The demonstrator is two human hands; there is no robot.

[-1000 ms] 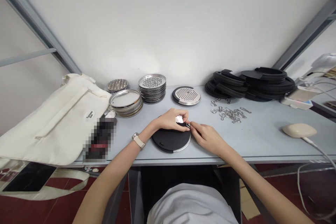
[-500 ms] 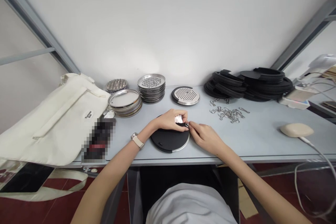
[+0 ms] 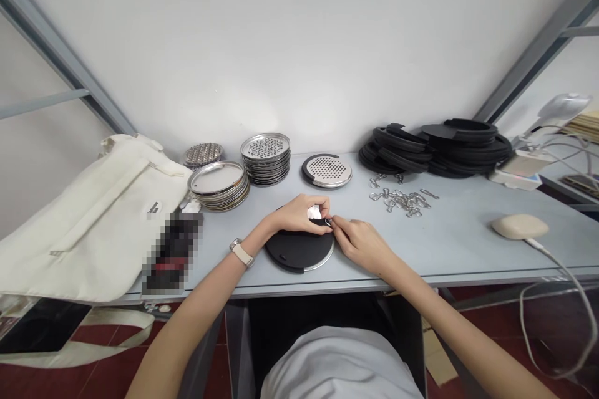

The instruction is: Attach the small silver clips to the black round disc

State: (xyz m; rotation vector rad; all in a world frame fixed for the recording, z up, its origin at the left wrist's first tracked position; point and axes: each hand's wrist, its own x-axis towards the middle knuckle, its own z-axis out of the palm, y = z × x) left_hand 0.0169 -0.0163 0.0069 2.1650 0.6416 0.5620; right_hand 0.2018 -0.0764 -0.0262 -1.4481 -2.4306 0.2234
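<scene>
A round black disc [image 3: 299,250] with a silvery rim on its right lies flat near the table's front edge. Over its far part, my left hand [image 3: 296,215] is closed in a pinch on a small black piece [image 3: 319,222]; whether that piece belongs to the disc I cannot tell. White crumpled material [image 3: 314,212] shows between the thumb and fingers. My right hand [image 3: 365,245] meets it from the right, its fingertips pinching a small metal clip [image 3: 329,222] at the black piece's end.
Behind my hands stand stacked round grater plates [image 3: 266,162], plain metal discs [image 3: 219,187] and one black-edged grater [image 3: 327,171]. Black rings [image 3: 397,149] are piled right, near loose metal clips [image 3: 405,201]. A cream bag [image 3: 103,224] lies left; a corded beige device [image 3: 519,226] sits right.
The view has shifted slightly, so the whole scene sits a little further left. Both hands keep nearly the same pose, with the right fingertips still at the clip.
</scene>
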